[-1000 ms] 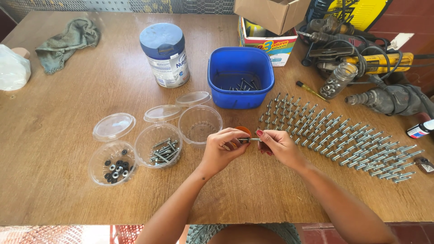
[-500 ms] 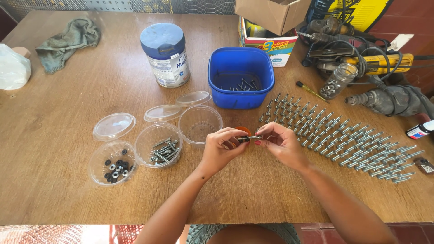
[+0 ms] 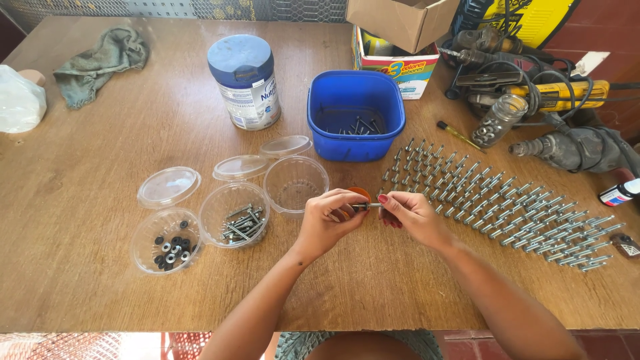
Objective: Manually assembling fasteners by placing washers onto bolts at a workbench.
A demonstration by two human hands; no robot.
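Above the wooden tabletop (image 3: 100, 167), the left hand (image 3: 328, 220) and right hand (image 3: 413, 217) both pinch one small grey metal bolt (image 3: 367, 206) between them, beside rows of assembled silver bolts (image 3: 500, 200).

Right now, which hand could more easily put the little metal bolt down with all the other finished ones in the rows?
Probably the right hand. It grips the small metal bolt together with the left hand, but the rows of assembled silver bolts lie on its side, right beside it. The left would have to cross over.
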